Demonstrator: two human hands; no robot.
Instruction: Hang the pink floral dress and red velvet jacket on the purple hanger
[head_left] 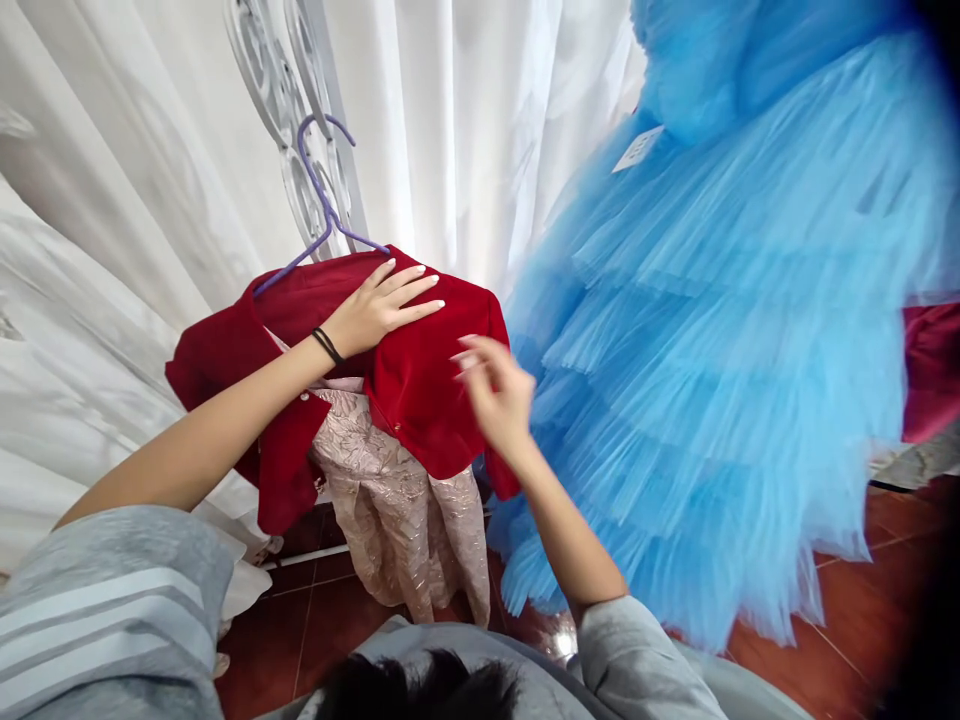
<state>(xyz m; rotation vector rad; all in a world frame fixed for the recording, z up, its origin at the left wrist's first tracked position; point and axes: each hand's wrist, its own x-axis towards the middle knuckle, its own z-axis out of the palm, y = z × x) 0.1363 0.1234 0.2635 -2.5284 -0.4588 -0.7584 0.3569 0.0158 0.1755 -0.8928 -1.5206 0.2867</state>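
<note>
The jacket (424, 385) is hanging on the hanger (328, 207) and over the dress (401, 505), before the scrollwork (324, 60); the curtain (450, 120) is hanging behind these. The gown (712, 330) is spreading to the jacket's right, and the floor (262, 640) is lying beneath.

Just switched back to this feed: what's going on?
A person's left hand rests, fingers spread, on a red jacket hanging from a purple hanger over a pale pink brocade garment. The right hand, blurred, is close to the jacket's side; whether it touches is unclear. A blue tiered tulle dress is to the right.
</note>
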